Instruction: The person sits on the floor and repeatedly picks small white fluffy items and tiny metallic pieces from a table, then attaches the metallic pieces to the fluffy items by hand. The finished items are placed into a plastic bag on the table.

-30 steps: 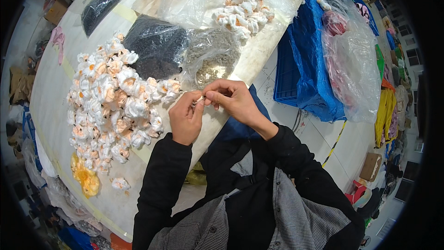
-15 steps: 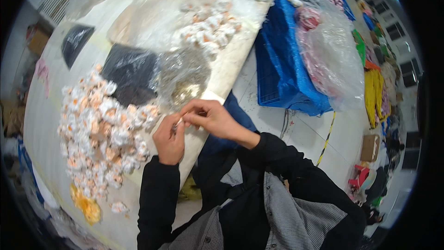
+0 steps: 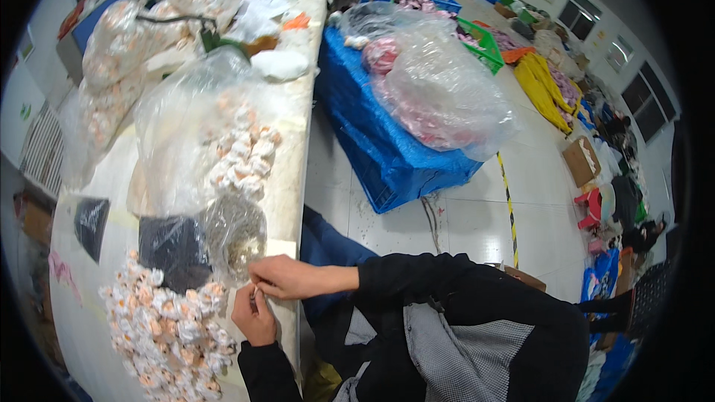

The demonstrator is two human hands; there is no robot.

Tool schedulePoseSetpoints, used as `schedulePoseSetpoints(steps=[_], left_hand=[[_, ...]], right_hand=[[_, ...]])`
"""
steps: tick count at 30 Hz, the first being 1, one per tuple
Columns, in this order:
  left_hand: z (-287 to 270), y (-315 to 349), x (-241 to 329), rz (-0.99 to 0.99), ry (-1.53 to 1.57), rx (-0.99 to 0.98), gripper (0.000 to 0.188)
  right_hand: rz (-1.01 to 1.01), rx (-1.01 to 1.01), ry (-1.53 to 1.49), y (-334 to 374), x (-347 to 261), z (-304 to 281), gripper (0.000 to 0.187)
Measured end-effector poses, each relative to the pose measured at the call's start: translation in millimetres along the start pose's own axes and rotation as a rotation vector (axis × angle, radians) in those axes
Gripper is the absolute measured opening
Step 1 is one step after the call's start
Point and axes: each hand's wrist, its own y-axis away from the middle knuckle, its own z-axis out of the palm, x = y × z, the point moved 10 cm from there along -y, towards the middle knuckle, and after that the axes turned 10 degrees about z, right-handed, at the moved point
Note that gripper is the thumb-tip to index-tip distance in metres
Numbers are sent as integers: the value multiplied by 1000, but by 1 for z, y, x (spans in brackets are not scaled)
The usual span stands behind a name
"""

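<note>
My left hand point(image 3: 255, 317) and my right hand point(image 3: 286, 277) meet over the table's edge, fingertips pinched together. Whatever they pinch is too small to make out. Just beyond them lies an open clear plastic bag point(image 3: 232, 225) of small greyish bits, with a shiny yellowish patch inside. Beside it rests a plastic bag of black material point(image 3: 173, 247). A large heap of small puffy white and peach fabric pieces point(image 3: 165, 331) spreads to the left of my hands.
Farther up the pale table point(image 3: 294, 115), more puffy pieces point(image 3: 246, 152) spill by a big clear bag point(image 3: 175, 119). A blue-lined crate point(image 3: 387, 156) holding pink goods in clear plastic stands on the floor to the right. A smaller dark packet point(image 3: 91, 225) lies at left.
The view has swung upward and turned, bringing more of the far table and room into sight. My hands stay pinched together and sit lower in the picture.
</note>
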Motion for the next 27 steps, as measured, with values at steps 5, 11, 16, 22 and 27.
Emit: schedulePoseSetpoints(steps=[5, 11, 16, 22, 27], left_hand=[[1, -1, 1, 30, -21, -5, 13], [1, -2, 0, 25, -40, -24, 11], [0, -2, 3, 60, -24, -16, 10], [6, 0, 8, 86, -137, -77, 12], [7, 11, 9, 233, -114, -19, 25]], right_hand=[[17, -46, -31, -4, 11, 7, 15], [-25, -66, -59, -5, 12, 13, 16], [-13, -78, -76, -6, 12, 13, 15], [26, -4, -182, 1, 22, 5, 22], [27, 184, -250, 16, 24, -2, 28]])
